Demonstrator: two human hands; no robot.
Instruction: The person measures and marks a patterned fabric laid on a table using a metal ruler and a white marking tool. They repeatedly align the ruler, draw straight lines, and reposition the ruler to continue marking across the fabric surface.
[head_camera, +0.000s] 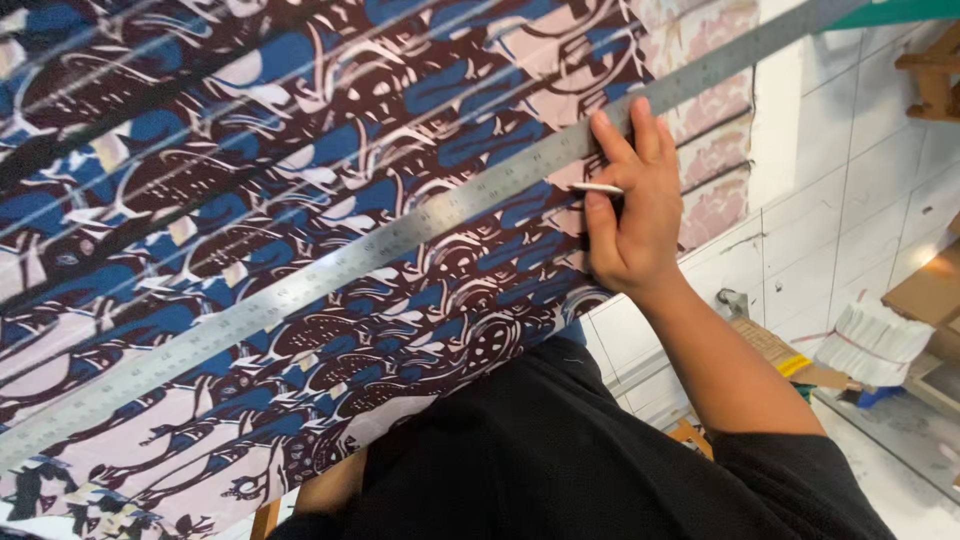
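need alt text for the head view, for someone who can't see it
A right hand presses a long metal ruler diagonally across patterned blue, brown and pink fabric, holding a thin white marker at the ruler's edge. The person wears a black shirt.

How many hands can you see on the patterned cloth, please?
1: the right hand, pressing on the long metal ruler laid across the cloth and pinching a thin white marker. The left hand is out of view.

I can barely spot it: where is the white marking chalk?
In the head view, right of centre: the white chalk is pinched in the right hand, against the metal ruler lying on the patterned fabric.
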